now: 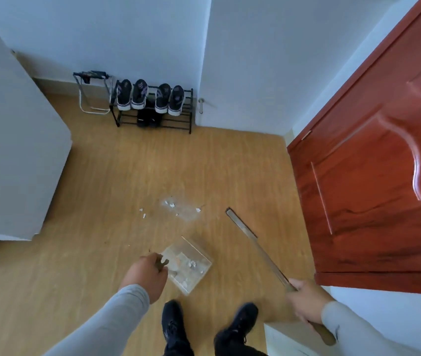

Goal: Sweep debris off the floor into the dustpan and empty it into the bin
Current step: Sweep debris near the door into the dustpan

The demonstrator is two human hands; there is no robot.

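White crumbs and dust (178,208) lie scattered on the wooden floor in the middle of the view. A pale dustpan (187,264) with white debris in it is held above the floor in front of my feet; my left hand (146,274) grips its dark handle. My right hand (307,300) grips the handle of a long flat-bladed sweeping tool (253,242), whose far end points toward the debris, to its right. No bin is in sight.
A black shoe rack (152,109) with several shoes stands against the far wall, a folded metal frame (92,92) beside it. A red wooden door (373,176) stands on the right, a white cabinet (11,163) on the left. My dark shoes (204,327) are at the bottom.
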